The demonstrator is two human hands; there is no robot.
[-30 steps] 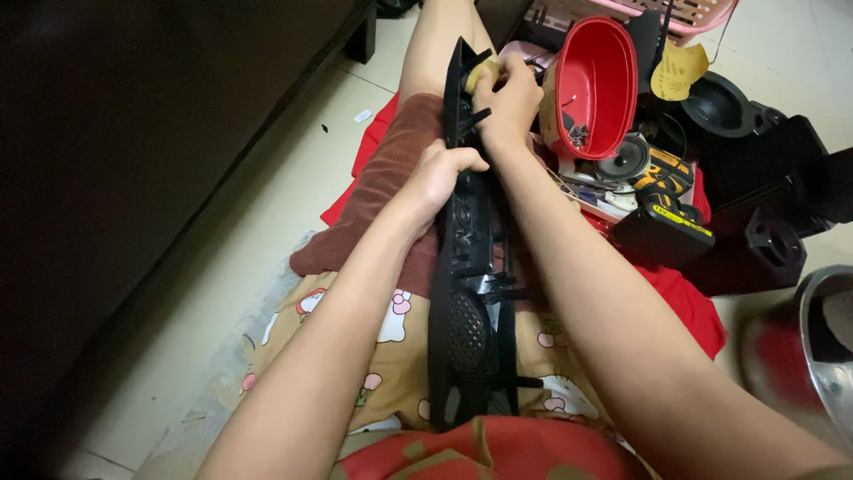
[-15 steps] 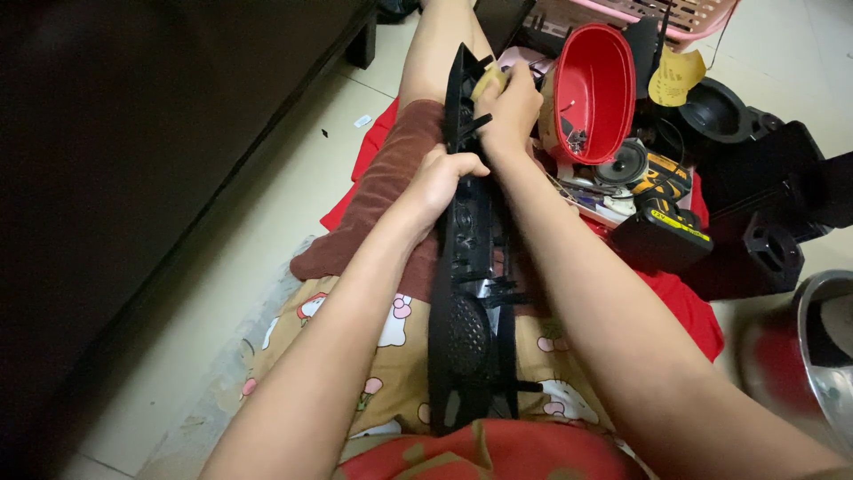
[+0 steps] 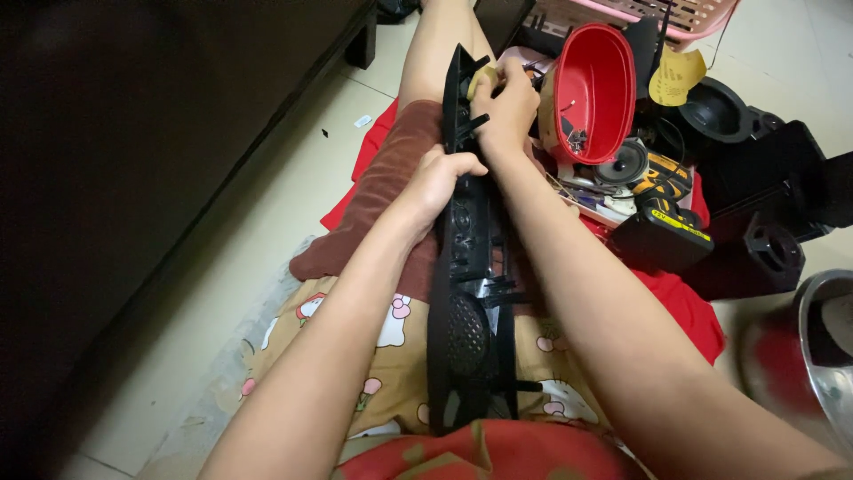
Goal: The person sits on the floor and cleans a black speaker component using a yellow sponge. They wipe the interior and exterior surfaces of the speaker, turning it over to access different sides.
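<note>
Dark wooden cabinet front [image 3: 133, 178] well off to the outside of the left hand, over pale tiled floor [image 3: 267, 231]. Patterned tan cloth with cartoon figures [image 3: 391, 373] spread below both forearms, a brown towel [image 3: 391, 187] draped just beside the left hand. Long black plastic speaker panel with a round mesh grille [image 3: 469, 293] lying lengthwise along the lap, reaching from under the chin of the view up past both hands. Red oval plastic bowl [image 3: 600, 84] tipped on its side just beyond the right hand, small metal bits inside. Yellow-and-black cordless tool with its battery [image 3: 666, 213] lying to the outer side of the right forearm, near a loose round speaker cone [image 3: 626, 164].

Left hand [image 3: 442, 176] closed over the panel's left edge at mid-length, fingers curled round it. Right hand [image 3: 505, 105] farther up, fingers pinched shut on a small yellowish piece [image 3: 481, 82] pressed against the panel's upper end; what the piece is cannot be told.

Against half a second earlier: both hands at the same spots on the panel, same grips, panel lying the same way; bowl and tool unmoved.
</note>
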